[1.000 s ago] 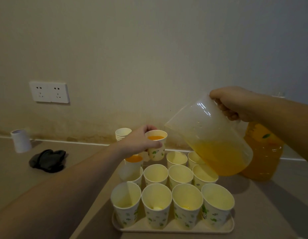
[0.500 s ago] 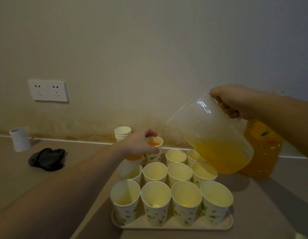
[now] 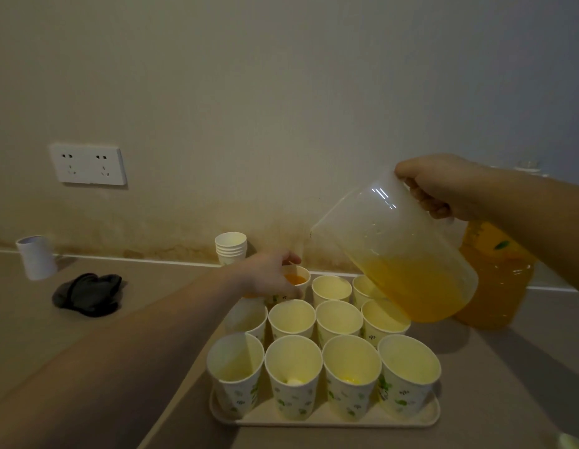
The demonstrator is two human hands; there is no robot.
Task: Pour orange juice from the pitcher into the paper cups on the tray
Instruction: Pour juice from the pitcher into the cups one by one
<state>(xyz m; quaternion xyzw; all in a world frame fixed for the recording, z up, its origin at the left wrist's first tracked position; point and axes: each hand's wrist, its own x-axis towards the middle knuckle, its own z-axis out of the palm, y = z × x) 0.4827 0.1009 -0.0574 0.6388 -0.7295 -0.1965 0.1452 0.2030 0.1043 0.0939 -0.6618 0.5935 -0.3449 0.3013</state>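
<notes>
Lowered since the earlier frames: the filled cup [image 3: 293, 284], which was held up near the pitcher lip 1 s ago, is now down at the tray's back row w/ the left hand [image 3: 269, 274] curled round it from the left side; whether its base is seated on the tray can't be told, the hand hides it. Pitcher [image 3: 399, 257] is held about where it was, tilted w/ lip toward the left, juice pooled in its lower right part, no stream seen at the lip. Its handle is gripped by the right hand [image 3: 443, 186], fingers wrapped tight, above the tray's back right corner. Tray [image 3: 327, 422] is set on the counter [image 3: 515, 384] w/ paper cups in rows; front row of four is seen w/ only traces of yellow at the bottoms, and a second orange-filled cup is partly hidden under the left hand. Behind the pitcher a big juice bottle [image 3: 499, 286] is stood. A cup stack [image 3: 231, 247] is placed by the wall, just behind the left hand. Far left: a black cloth [image 3: 89, 294] and a white roll [image 3: 37, 257], well apart from the tray. A double socket [image 3: 89, 164] is fixed on the wall.
</notes>
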